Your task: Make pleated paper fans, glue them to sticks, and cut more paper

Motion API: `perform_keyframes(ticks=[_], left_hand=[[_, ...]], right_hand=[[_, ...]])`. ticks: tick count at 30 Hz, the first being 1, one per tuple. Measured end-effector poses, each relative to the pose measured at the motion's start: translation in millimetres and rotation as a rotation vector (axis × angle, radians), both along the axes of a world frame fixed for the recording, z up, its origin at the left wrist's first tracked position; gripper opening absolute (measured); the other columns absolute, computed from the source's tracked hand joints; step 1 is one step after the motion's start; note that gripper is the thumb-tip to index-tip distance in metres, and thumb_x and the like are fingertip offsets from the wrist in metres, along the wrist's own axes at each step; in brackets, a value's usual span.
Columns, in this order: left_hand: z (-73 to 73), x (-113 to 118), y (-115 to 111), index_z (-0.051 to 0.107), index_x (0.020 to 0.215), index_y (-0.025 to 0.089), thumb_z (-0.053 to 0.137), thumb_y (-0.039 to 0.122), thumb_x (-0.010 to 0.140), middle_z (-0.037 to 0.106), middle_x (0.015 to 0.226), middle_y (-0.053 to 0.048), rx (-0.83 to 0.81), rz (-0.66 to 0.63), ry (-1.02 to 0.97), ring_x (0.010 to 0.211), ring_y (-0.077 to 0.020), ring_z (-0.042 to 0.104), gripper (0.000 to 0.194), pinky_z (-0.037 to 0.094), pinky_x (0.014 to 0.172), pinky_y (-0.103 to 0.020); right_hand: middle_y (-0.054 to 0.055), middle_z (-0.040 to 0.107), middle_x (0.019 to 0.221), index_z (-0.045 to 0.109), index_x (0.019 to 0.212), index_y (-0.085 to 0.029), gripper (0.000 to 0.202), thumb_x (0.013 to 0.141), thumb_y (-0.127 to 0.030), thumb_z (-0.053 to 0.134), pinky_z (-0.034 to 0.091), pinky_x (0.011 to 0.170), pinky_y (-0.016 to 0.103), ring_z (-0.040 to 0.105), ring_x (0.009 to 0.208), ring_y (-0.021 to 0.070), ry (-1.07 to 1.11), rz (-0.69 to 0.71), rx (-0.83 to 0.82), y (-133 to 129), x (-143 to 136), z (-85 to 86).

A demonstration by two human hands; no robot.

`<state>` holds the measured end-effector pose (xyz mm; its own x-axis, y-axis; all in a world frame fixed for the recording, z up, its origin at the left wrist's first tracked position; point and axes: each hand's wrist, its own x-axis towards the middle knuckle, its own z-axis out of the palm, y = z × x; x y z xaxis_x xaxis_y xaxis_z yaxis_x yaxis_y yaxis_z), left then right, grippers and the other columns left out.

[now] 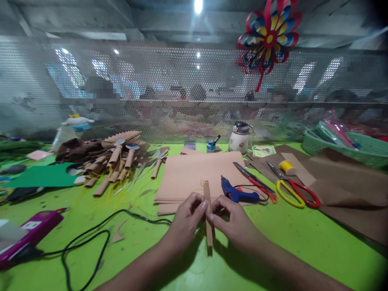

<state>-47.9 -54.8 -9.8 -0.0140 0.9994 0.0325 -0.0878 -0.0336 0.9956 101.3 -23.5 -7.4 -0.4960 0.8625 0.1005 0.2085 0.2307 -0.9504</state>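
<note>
My left hand [187,218] and my right hand [232,220] both pinch a narrow folded strip of tan paper [207,194], held upright between the fingertips above the green table [303,242]. Just behind it lies a stack of tan paper sheets [188,176]. A blue glue gun [238,194] lies on the sheets to the right of my right hand, its black cord [91,238] running off to the left.
Red-handled scissors [257,182] and yellow-and-red scissors [294,190] lie right of the glue gun on brown paper [339,190]. A pile of rolled paper pieces [115,161] sits at left, a magenta box [33,230] at near left, a green basket [357,147] at far right. A perforated screen [169,81] closes the back.
</note>
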Motion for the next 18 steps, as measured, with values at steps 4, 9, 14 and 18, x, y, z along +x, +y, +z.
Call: perform_keyframes(ticks=[4,9,14,18], left_hand=[[-3.7,0.5,-2.3,0.055,0.08,0.018,0.062,0.04,0.086,0.055,0.078,-0.002,-0.035,-0.008,-0.017,0.077,-0.0162,0.052,0.024,0.043,0.072,-0.028],[-4.6,1.6,-5.4,0.054,0.081,0.019,0.057,0.041,0.089,0.053,0.077,0.0,-0.095,-0.038,-0.057,0.073,-0.0149,0.052,0.024,0.044,0.069,-0.027],[0.0,4.9,-7.4,0.055,0.079,0.018,0.062,0.038,0.087,0.054,0.076,0.0,-0.089,-0.031,-0.094,0.074,-0.0145,0.053,0.022,0.044,0.069,-0.026],[-1.7,4.2,-7.6,0.055,0.077,0.019,0.065,0.035,0.084,0.054,0.075,0.0,-0.098,-0.023,-0.133,0.073,-0.0144,0.053,0.021,0.044,0.069,-0.026]], right_hand=[[0.003,0.056,0.075,0.057,0.074,-0.018,0.023,0.086,-0.037,0.057,0.044,0.067,0.034,0.052,0.072,0.0179,-0.014,0.003,0.016,0.8,0.6,-1.5],[0.003,0.055,0.074,0.055,0.075,-0.018,0.025,0.09,-0.037,0.053,0.042,0.066,0.033,0.051,0.071,0.0174,-0.037,0.003,0.042,-0.7,1.6,-0.5],[0.003,0.056,0.075,0.055,0.078,-0.016,0.021,0.09,-0.033,0.052,0.042,0.065,0.032,0.052,0.071,0.0176,-0.022,0.025,0.008,-2.5,2.9,-0.4],[0.004,0.057,0.075,0.056,0.077,-0.016,0.02,0.089,-0.033,0.054,0.043,0.066,0.032,0.053,0.073,0.0185,-0.014,0.0,-0.006,-2.0,1.8,-2.0]])
